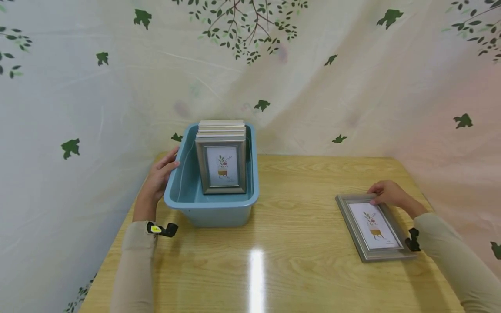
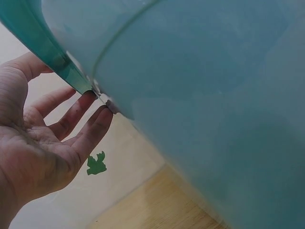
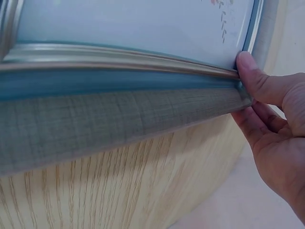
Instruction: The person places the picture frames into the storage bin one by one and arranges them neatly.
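At the left, a light blue plastic basin [image 1: 213, 217] stands on the table, and my left hand [image 1: 159, 176] holds its left rim. The left wrist view shows the fingers [image 2: 97, 126] of that hand bent up against the rim's underside. Inside the basin, several silver picture frames [image 1: 221, 130] stand in a row, the front one showing a plant drawing. My right hand [image 1: 389, 195] pinches the far edge of another silver picture frame [image 1: 354, 230] at the table's right. Its thumb [image 3: 248, 64] lies on the frame's face near a corner, with the other fingers below the edge.
The wooden table [image 1: 297, 243] has a light wood grain and a bright reflection near its front. Behind and beside it hangs a pale cloth [image 1: 305, 87] printed with leaves and branches. A black wrist camera [image 1: 166, 230] sits on the left sleeve.
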`<action>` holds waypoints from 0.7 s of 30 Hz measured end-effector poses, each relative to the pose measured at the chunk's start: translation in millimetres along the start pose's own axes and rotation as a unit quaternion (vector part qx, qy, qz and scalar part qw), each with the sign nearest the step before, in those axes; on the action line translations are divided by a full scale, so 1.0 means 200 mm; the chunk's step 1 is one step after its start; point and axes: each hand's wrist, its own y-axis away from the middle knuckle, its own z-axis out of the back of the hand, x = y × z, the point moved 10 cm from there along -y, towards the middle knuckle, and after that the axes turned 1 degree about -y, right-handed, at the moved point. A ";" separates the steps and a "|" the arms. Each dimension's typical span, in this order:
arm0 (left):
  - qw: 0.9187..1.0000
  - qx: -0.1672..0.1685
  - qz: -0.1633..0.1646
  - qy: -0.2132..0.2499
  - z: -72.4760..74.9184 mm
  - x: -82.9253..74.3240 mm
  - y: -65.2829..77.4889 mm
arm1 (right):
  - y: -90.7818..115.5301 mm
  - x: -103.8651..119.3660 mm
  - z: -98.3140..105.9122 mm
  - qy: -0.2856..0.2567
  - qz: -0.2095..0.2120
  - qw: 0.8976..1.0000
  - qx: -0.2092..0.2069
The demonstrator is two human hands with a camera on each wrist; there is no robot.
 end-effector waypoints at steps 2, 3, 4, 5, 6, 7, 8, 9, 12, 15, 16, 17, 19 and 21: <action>1.000 -0.002 -0.002 0.000 0.00 0.00 0.00 | 0.00 0.01 0.01 0.006 0.004 1.000 -0.013; 1.000 -0.003 -0.003 0.000 0.00 0.00 0.00 | -0.01 0.01 0.01 0.007 0.006 1.000 -0.020; 1.000 -0.002 -0.003 -0.001 0.00 0.00 -0.01 | -0.01 0.01 0.01 0.009 0.009 1.000 -0.025; 1.000 0.000 -0.005 0.002 0.00 0.00 -0.01 | -0.01 0.01 0.01 0.011 0.010 0.999 -0.030; 1.000 0.002 -0.005 0.004 0.00 0.00 -0.01 | -0.02 0.01 0.01 0.013 0.012 0.999 -0.035; 1.000 0.002 -0.006 0.006 0.00 0.00 -0.01 | -0.02 0.01 0.01 0.015 0.010 0.999 -0.039; 1.000 0.003 -0.005 0.009 0.00 0.00 -0.01 | -0.02 0.01 0.01 0.016 0.009 0.999 -0.043; 1.000 0.004 -0.004 0.008 0.00 0.00 -0.01 | -0.03 0.01 0.02 0.019 0.010 0.999 -0.048; 1.000 0.003 -0.003 0.006 0.00 0.01 -0.01 | -0.03 0.03 0.03 0.019 0.009 0.998 -0.057; 1.000 0.003 -0.002 0.007 0.00 0.01 -0.01 | -0.04 0.05 0.04 0.018 0.011 0.998 -0.062; 1.000 0.003 -0.003 0.008 0.00 0.00 -0.01 | -0.04 0.05 0.04 0.016 0.010 0.998 -0.062; 1.000 0.003 -0.004 0.008 0.00 0.00 -0.01 | -0.05 0.06 0.05 0.014 0.009 0.998 -0.061; 1.000 0.003 -0.005 0.008 0.00 0.00 -0.01 | -0.06 0.06 0.05 0.012 0.010 0.998 -0.060; 1.000 0.003 -0.008 0.004 0.00 0.01 -0.01 | -0.06 0.06 0.05 0.010 0.008 0.998 -0.058</action>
